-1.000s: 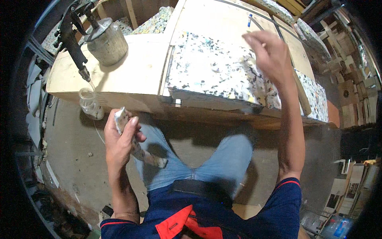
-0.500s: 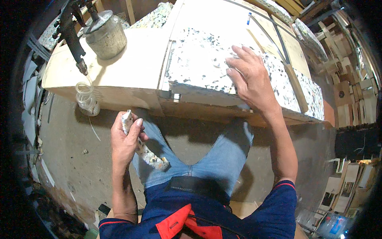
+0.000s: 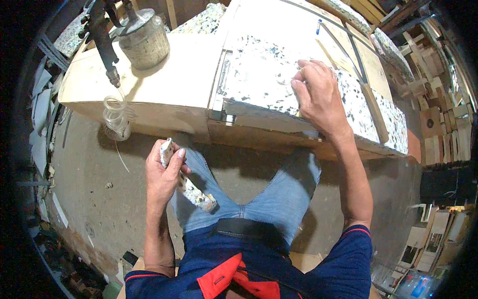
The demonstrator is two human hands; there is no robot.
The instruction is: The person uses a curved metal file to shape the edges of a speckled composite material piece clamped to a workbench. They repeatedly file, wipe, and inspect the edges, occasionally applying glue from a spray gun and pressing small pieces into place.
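My left hand (image 3: 167, 167) grips a speckled foam strip (image 3: 196, 194), which hangs down over my jeans. My right hand (image 3: 316, 94) rests on the white, black-flecked foam sheet (image 3: 256, 67) atop the plywood box (image 3: 149, 122), its fingers bent and slightly apart, holding nothing visible. Right of that hand a narrow wooden batten (image 3: 373, 112) lies across the foam. Behind the foam are a blue marker (image 3: 318, 27) and metal bars (image 3: 358, 60) on plywood.
A black spray gun (image 3: 102, 42) with a grey metal cup (image 3: 144, 45) stands on the left, its coiled clear hose (image 3: 115, 117) hanging over the edge. Stacked wood offcuts (image 3: 443, 124) line the right, water bottles (image 3: 413, 284) sit lower right, and pale scraps (image 3: 40, 114) pile at the left.
My right hand has come down from above the back of the foam sheet onto it, nearer me. My left hand, still holding the strip, has shifted slightly to the right.
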